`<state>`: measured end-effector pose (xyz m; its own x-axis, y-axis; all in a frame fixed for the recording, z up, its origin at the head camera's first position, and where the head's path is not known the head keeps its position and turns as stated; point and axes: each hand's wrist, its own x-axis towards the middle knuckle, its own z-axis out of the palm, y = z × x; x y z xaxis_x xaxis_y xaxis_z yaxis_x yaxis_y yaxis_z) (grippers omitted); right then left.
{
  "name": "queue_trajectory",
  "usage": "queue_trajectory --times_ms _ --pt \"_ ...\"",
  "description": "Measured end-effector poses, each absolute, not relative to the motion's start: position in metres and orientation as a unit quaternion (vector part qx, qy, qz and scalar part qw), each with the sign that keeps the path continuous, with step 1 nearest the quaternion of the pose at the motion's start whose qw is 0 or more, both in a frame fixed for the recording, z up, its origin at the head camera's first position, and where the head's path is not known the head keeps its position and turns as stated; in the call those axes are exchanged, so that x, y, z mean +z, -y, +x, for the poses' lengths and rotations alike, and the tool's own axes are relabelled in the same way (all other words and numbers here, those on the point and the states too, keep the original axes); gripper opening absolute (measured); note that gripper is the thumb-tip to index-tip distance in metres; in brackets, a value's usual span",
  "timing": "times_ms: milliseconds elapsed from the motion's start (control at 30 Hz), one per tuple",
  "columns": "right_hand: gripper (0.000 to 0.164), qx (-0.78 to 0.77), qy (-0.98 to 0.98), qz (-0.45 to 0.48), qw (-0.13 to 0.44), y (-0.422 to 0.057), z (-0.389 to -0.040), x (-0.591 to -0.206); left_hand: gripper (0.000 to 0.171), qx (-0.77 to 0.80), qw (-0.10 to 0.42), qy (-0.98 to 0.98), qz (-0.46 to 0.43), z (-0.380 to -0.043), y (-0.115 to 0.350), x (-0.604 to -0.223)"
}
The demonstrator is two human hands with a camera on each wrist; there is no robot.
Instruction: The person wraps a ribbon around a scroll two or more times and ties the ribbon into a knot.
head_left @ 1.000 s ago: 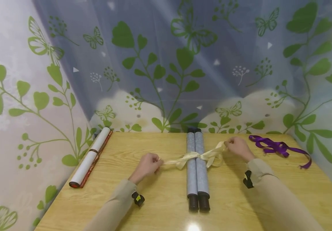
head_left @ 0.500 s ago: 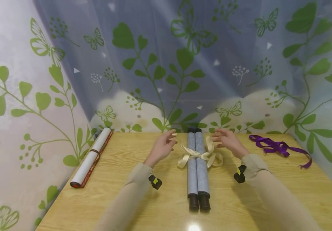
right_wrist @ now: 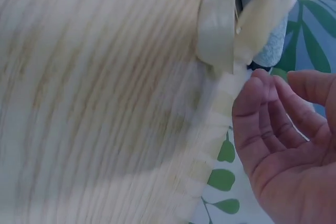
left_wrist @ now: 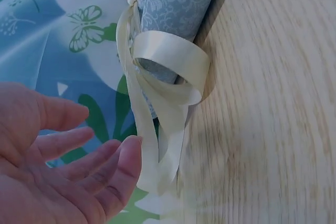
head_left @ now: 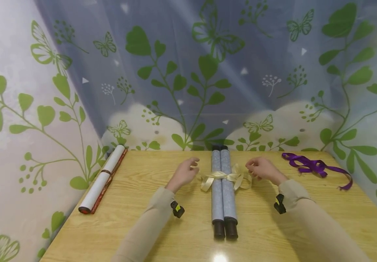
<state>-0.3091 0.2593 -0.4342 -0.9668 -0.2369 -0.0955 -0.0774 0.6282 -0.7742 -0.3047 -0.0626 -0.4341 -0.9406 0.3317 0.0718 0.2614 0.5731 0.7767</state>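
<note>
Two grey-blue scrolls (head_left: 229, 200) with dark end knobs lie side by side on the wooden table, tied together at the middle by a cream ribbon (head_left: 221, 175) in a bow. Its loops and tails spread to both sides, and a pale floral pattern shows on the scroll in the left wrist view. Left of the bow, my left hand (head_left: 184, 174) hovers with loosely bent, spread fingers and nothing in them. My right hand (head_left: 263, 169) is on the other side, its fingers softly curved and holding nothing, fingertips close to the ribbon's loop (right_wrist: 218, 30).
A white scroll (head_left: 99, 185) with a brown tie and a red patterned edge lies at the table's left side. A purple ribbon (head_left: 313, 165) lies loose at the back right. Behind the table (head_left: 162, 233) hangs a leaf-and-butterfly patterned cloth (head_left: 175, 120).
Both hands let go of the ribbon tails they were pulling apart. The left hand came in toward the scrolls; the right hand moved in, then slightly back. The raised ribbon tails have dropped.
</note>
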Motion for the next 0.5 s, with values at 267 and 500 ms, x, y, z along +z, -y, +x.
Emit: queue_trajectory --times_ms 267,500 --pt "0.032 -0.412 -0.901 -0.098 0.092 -0.246 -0.305 -0.439 0.034 0.426 0.031 -0.884 0.188 -0.304 0.057 -0.438" --pt "0.032 -0.39 -0.91 -0.101 0.099 -0.238 -0.305 -0.442 0.03 0.412 0.028 -0.892 0.182 -0.3 0.049 -0.441"
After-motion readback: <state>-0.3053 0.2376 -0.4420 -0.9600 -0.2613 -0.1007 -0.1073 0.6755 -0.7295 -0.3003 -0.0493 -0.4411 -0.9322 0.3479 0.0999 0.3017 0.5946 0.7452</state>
